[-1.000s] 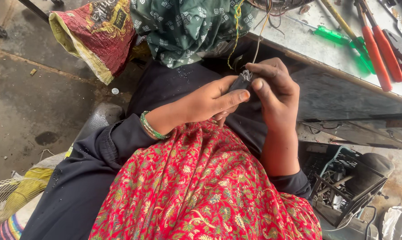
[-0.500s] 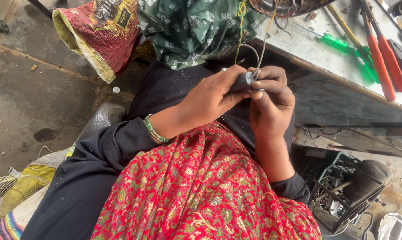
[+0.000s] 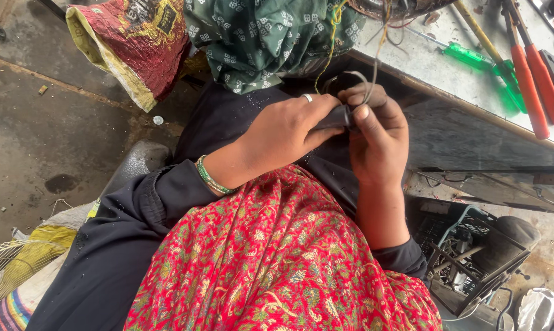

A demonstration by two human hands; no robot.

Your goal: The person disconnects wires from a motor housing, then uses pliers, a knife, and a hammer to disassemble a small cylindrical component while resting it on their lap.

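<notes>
Outdoor workshop spot: stained concrete floor (image 3: 56,141), grey metal workbench (image 3: 424,61) up-right of the hands.

Left hand (image 3: 283,132) and right hand (image 3: 378,138) meet in front of the torso, just below the bench edge. Between them is a small dark sleeve-like part (image 3: 333,117), black or dark grey, matte, short and stubby. Long axis runs roughly left-right across the view, slightly tilted, right end a little higher. Most of it is covered by fingers, so the exact shape is unclear.

Left hand: fingers curled narrow around the part's left end, pinching it; ring (image 3: 307,97) on one finger, green bangles (image 3: 212,178) at the wrist.

Right hand: closed on the part's right end, thumb tip pressing at it. Thin wires (image 3: 366,79) loop up from just above the right-hand fingers towards the bench top; a yellow-green strand (image 3: 329,37) hangs near them. Cannot tell whether the wires enter the part.

Above the left hand: green patterned cloth (image 3: 265,37). Further left of it, a red and yellow sack (image 3: 130,43) on the floor. Below both hands: red floral fabric (image 3: 265,263) over the lap, dark sleeves.

Right of the right hand, on the bench: green-handled screwdriver (image 3: 467,56), red-handled pliers (image 3: 534,79). Below the bench: black crate (image 3: 455,245) with metal bits.
</notes>
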